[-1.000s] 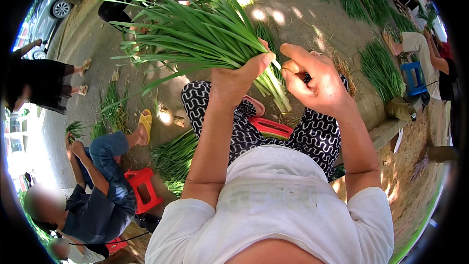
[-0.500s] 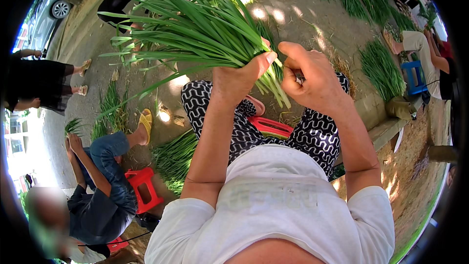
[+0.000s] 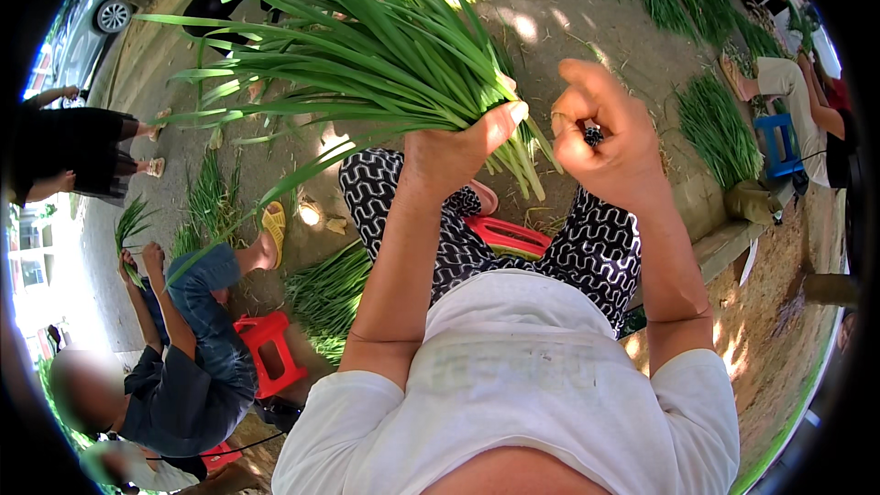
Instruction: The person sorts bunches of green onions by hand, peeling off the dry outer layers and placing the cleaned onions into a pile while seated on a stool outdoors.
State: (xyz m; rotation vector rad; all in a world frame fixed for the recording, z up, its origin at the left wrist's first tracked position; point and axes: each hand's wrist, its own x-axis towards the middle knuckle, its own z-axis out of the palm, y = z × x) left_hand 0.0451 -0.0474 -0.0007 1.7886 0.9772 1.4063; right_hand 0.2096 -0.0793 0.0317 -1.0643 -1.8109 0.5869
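Note:
A large bunch of garlic chives [image 3: 367, 64] is gripped in my left hand [image 3: 454, 148]. Its long flat leaves fan out to the upper left, while the pale stem ends point down to the right past my thumb. Just right of those stem ends is my right hand [image 3: 616, 142], apart from the bunch. Its fingers are curled round toward the thumb, with a small gap showing my patterned trousers; anything between the fingertips is too small to make out.
Piled chives [image 3: 330, 293] lie on the ground left of my knees, beside a red stool [image 3: 270, 353]. A seated person [image 3: 183, 376] at left holds a few leaves. More chives [image 3: 715, 128] lie at right near a blue stool [image 3: 779, 145]. Something red [image 3: 509, 236] shows between my legs.
My right hand has drawn away to the right from the stem ends. The bunch has shifted slightly, its leaves spreading further left. The person at left has raised some leaves.

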